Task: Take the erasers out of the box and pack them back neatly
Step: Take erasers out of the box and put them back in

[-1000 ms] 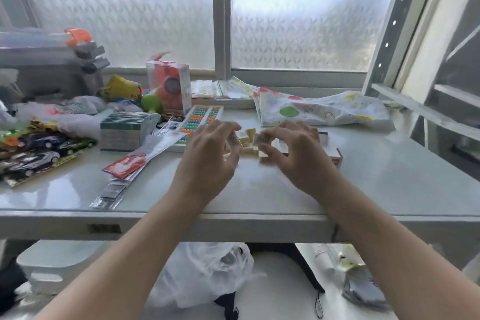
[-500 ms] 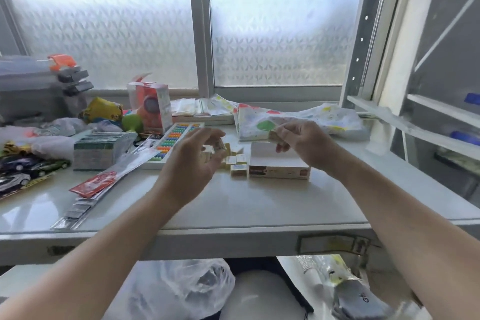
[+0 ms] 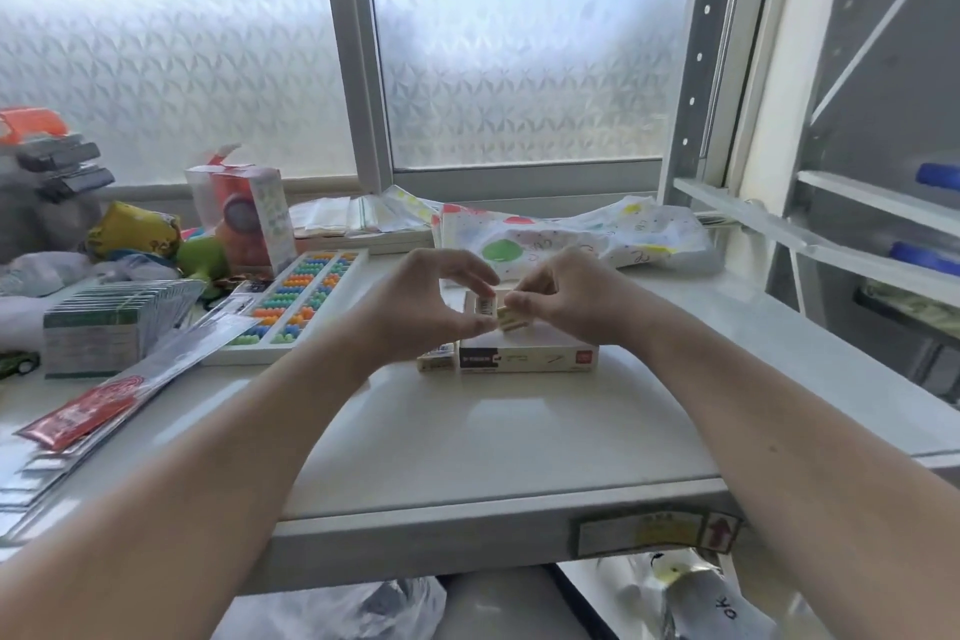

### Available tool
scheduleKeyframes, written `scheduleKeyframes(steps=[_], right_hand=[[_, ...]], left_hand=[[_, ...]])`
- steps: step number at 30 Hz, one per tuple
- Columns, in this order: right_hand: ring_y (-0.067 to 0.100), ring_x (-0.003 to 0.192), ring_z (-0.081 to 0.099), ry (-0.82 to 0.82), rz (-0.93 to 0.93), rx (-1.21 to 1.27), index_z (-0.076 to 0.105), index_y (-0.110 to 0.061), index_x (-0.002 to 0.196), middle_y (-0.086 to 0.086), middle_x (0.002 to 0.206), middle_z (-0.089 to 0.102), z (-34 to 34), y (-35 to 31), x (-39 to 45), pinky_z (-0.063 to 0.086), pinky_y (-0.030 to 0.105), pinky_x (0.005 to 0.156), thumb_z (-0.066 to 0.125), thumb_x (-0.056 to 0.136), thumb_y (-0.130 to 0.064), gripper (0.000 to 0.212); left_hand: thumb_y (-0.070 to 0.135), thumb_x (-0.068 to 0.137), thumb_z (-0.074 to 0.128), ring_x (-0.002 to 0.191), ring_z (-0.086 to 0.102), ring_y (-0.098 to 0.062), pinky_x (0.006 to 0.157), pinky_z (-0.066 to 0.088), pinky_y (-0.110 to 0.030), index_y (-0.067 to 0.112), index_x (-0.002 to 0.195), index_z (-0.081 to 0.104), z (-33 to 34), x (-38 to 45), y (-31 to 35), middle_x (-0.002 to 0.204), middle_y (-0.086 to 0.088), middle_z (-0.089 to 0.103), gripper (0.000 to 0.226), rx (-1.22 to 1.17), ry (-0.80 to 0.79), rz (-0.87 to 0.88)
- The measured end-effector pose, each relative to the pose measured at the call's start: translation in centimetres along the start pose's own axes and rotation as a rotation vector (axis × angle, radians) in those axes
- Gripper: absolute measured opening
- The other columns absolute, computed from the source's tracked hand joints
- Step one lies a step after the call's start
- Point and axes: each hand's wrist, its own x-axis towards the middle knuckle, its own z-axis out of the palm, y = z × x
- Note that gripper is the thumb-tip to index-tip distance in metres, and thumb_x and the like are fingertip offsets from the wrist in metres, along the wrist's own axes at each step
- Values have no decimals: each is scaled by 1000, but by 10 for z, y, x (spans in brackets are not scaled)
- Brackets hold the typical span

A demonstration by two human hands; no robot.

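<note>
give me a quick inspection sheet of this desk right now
surface: white table, glossy, bare at the front
job's things: eraser box lies centre; an eraser sits at its left end
clutter: abacus, card stack, red packet, orange toy box, patterned bag
grippers: left hand pinches an eraser; right hand pinches another eraser
cables: nothing seen
surroundings: frosted window, shelf frame on the right

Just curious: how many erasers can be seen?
3 erasers: one in the left hand, one in the right hand, one on the table beside the box; hands may hide more.
</note>
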Motion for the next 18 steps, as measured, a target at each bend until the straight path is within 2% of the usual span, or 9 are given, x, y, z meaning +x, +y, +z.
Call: scheduleKeyframes(steps=[3,5,7,8,9,11,14,16,18], right_hand=[[1,46,47,24,0,-59,80,-7,88,-12,43,45,2,-1,-2,27,30,85,64,99,-30,31],[6,62,52,26,-10,-105,81,-10,87,-6,55,56,2,-4,-3,31,39,95,63,99,-31,30],[17,84,61,21,-5,-144,83,-15,90,8,79,72,2,-6,-3,31,51,112,64,99,-33,28],[19,86,61,21,-4,-154,83,-17,89,10,83,74,2,-7,-3,30,54,115,64,99,-33,27],[17,81,60,22,-8,-155,82,-17,86,9,80,72,2,-6,-2,31,53,112,65,99,-33,27],[11,67,55,37,-18,-101,80,-14,80,4,70,67,2,-3,-2,36,43,97,66,98,-31,28],[-8,53,55,114,-19,28,75,-15,76,-21,51,60,0,1,-2,39,18,68,68,97,-26,24],[-19,55,55,163,-35,51,81,-13,89,-28,48,55,-2,2,-4,35,13,60,69,96,-25,19],[-14,60,57,179,-64,49,82,-13,91,-25,60,57,-2,3,-7,37,15,63,70,95,-26,19]], left_hand=[[25,73,85,99,66,6,94,46,-20,27,101,74,-2,-2,3,95,15,76,31,10,-22,-18],[29,72,85,100,65,5,98,44,-26,31,100,74,-3,-2,5,93,18,76,30,37,-52,-44],[35,71,84,104,63,1,104,39,-32,36,100,73,-3,-1,5,93,22,75,30,76,-88,-71],[36,71,83,106,61,0,106,37,-34,37,99,73,-3,0,6,92,24,75,30,94,-100,-81],[36,71,82,107,60,0,106,37,-33,38,99,73,-3,1,6,91,25,74,30,111,-107,-89],[36,72,82,105,60,4,101,38,-28,39,98,73,-3,2,6,91,25,74,28,131,-129,-96],[35,76,83,98,64,9,94,46,-20,34,98,75,-7,3,4,95,19,75,23,62,-158,-56],[34,83,78,93,67,9,89,50,-18,31,98,75,-19,5,-3,96,17,75,15,20,-42,-28],[26,90,71,89,68,5,86,51,-19,27,96,75,-38,2,-16,94,13,76,7,-2,132,-56]])
